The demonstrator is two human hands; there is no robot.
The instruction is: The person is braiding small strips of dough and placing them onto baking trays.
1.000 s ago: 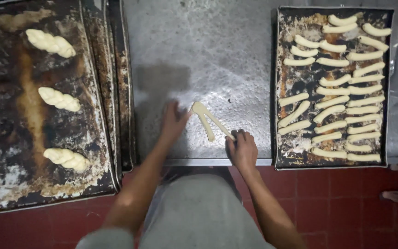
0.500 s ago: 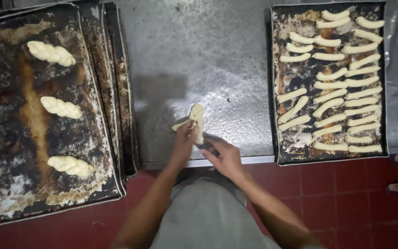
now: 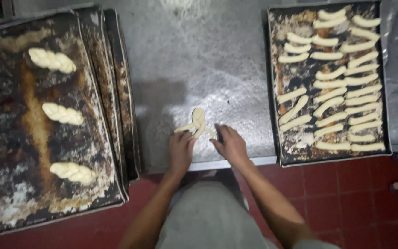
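A partly braided piece of pale dough lies on the metal table near its front edge. My left hand pinches a loose strand at the braid's lower left. My right hand holds the strand at its lower right. The upper part of the dough is plaited; the lower strands spread apart between my fingers.
A dark baking tray on the left carries three finished braids, stacked over other trays. On the right a tray holds several dough sticks. Red tiled floor lies below the table edge.
The loose dough strands have been crossed into a braid. Both hands moved closer together at its lower end, and the view has shifted slightly.
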